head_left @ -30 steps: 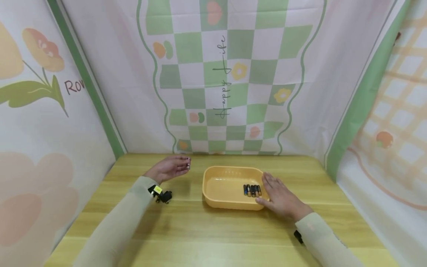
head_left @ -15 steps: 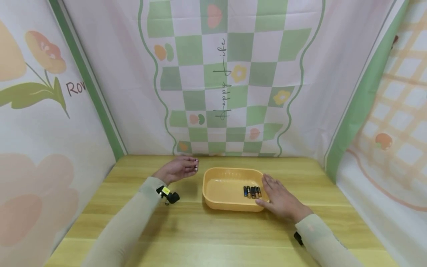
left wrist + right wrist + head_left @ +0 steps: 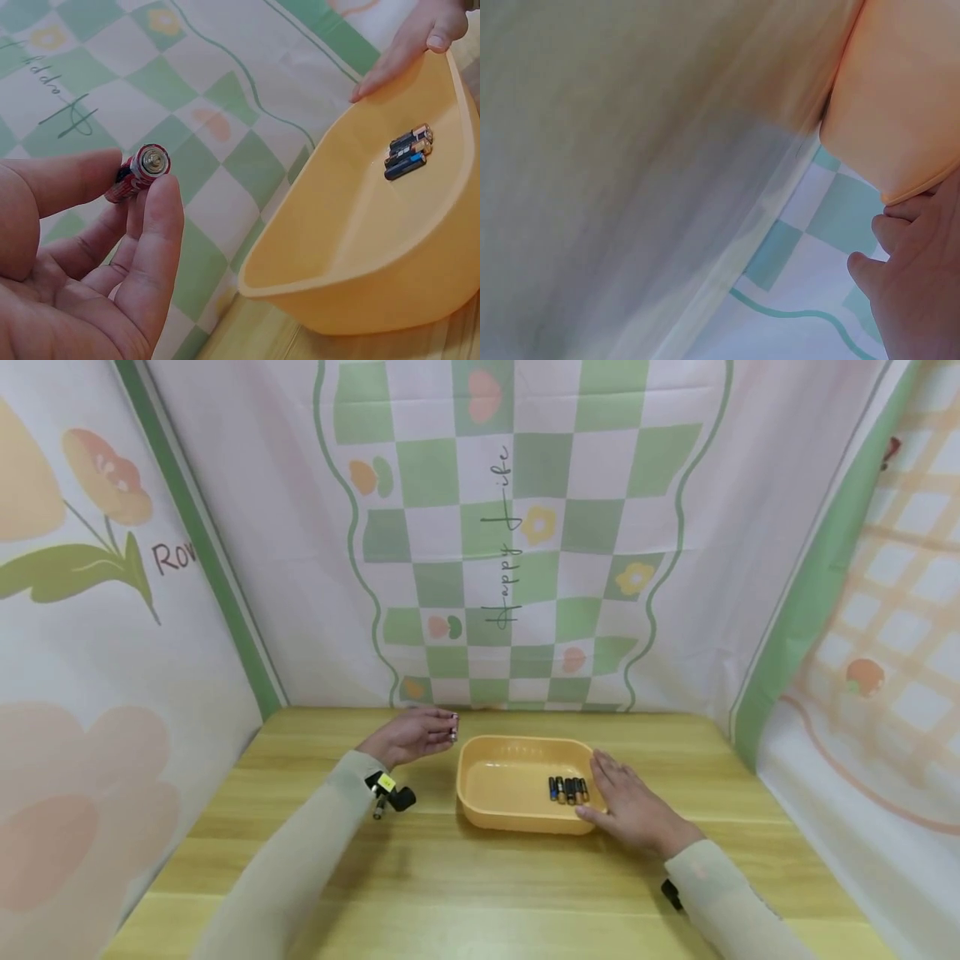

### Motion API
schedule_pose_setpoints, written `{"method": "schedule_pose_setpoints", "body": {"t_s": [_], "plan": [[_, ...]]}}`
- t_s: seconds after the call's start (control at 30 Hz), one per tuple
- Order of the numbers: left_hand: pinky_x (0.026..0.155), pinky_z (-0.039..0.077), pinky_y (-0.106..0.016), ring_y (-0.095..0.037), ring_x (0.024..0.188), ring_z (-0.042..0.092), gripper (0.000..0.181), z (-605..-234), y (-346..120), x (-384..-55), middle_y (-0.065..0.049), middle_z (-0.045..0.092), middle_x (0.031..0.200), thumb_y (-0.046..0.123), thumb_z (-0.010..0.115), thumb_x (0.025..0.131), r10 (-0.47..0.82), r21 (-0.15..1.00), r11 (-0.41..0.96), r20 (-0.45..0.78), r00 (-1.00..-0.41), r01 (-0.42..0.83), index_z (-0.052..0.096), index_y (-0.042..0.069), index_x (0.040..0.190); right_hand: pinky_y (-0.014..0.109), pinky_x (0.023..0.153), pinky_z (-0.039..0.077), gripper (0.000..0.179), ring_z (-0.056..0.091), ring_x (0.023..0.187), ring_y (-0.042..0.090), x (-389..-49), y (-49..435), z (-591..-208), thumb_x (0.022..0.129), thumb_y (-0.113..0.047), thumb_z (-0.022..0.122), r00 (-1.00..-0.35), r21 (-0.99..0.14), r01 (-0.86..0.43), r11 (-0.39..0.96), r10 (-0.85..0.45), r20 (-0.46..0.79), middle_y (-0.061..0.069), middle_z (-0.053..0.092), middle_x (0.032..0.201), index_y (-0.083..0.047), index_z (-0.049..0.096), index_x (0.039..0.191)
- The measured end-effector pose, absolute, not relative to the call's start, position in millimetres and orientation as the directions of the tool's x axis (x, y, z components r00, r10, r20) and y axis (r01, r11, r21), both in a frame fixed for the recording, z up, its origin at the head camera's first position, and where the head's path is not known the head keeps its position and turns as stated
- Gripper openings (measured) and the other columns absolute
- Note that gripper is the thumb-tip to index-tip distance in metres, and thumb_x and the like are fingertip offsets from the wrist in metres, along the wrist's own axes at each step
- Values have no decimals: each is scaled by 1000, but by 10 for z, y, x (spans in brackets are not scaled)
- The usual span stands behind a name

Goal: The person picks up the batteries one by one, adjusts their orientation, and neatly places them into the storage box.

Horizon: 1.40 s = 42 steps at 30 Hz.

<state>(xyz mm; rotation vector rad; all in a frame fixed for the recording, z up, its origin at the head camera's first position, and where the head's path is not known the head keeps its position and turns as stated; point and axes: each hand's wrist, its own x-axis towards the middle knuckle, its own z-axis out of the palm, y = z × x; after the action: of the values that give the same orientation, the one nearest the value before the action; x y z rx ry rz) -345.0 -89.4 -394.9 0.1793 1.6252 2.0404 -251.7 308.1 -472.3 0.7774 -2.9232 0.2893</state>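
Left hand (image 3: pixel 412 737) pinches a red battery (image 3: pixel 135 178) near the yellow tub (image 3: pixel 517 822). Right hand (image 3: pixel 637 806) rests straight-fingered on its rim, beside five batteries (image 3: pixel 570 791) inside

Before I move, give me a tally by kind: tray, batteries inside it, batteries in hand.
Tray: 1
Batteries in tray: 5
Red battery in left hand: 1
Total: 7
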Motion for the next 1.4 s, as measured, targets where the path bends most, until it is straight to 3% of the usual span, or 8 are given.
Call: {"method": "schedule_pose_setpoints", "body": {"t_s": [0.13, 0.37, 0.53, 0.67, 0.8, 1.03, 1.4], "plan": [[102, 46, -42, -19, 91, 63, 16, -3973, -825, -3460, -9, 65, 97, 2, 55, 98, 473, 935, -155, -212, -855, -318, 58, -1, 114, 52, 117, 11, 94, 6, 146, 35, -2520, 3076, -4714, 96, -66, 37, -863, -162, -503, 849, -483, 149, 15, 0, 160, 5, 12, 152], [81, 56, -29, -16, 82, 63, 10, -4061, -676, -3434, -9, 64, 93, 1, 53, 99, 533, 934, -167, -184, -826, -316, 61, 2, 103, 52, 118, 10, 94, 5, 146, 34, -2515, 3092, -4719, 96, -65, 38, -865, -167, -501, 849, -481, 146, 15, -1, 160, 5, 11, 152], [86, 55, -31, -16, 83, 63, 11, -4123, -566, -3419, -10, 64, 95, 1, 52, 99, 550, 927, -176, -186, -814, -331, 62, 3, 103, 52, 118, 11, 94, 6, 146, 34, -2517, 3103, -4736, 96, -65, 39, -862, -171, -504, 847, -483, 151, 16, 0, 160, 5, 11, 152], [92, 53, -34, -16, 83, 63, 17, -4143, -463, -3416, -10, 64, 97, 1, 52, 98, 561, 928, -161, -195, -805, -337, 57, -3, 114, 53, 117, 11, 93, 6, 146, 35, -2522, 3116, -4750, 96, -65, 39, -859, -169, -510, 843, -488, 155, 15, 0, 160, 5, 11, 152], [87, 55, -31, -15, 82, 63, 29, -4151, -355, -3425, -10, 63, 97, 1, 52, 99, 573, 929, -155, -193, -796, -337, 48, -10, 125, 52, 117, 11, 93, 6, 146, 35, -2534, 3119, -4751, 96, -64, 39, -857, -170, -512, 842, -489, 160, 15, -1, 160, 4, 11, 152], [73, 57, -25, -13, 76, 63, 29, -4233, -213, -3440, -8, 64, 88, 1, 50, 100, 602, 925, -137, -207, -772, -355, 45, -12, 126, 52, 118, 10, 93, 6, 146, 34, -2517, 3112, -4740, 96, -65, 38, -865, -180, -502, 846, -483, 138, 14, -2, 160, 4, 10, 152], [78, 57, -26, -14, 80, 64, 31, -4287, -71, -3392, -7, 65, 89, 1, 51, 99, 623, 926, -108, -220, -751, -362, 44, -12, 126, 52, 117, 12, 93, 8, 146, 34, -2517, 3108, -4725, 96, -65, 38, -863, -179, -505, 845, -484, 146, 14, -1, 161, 3, 11, 153]]}}
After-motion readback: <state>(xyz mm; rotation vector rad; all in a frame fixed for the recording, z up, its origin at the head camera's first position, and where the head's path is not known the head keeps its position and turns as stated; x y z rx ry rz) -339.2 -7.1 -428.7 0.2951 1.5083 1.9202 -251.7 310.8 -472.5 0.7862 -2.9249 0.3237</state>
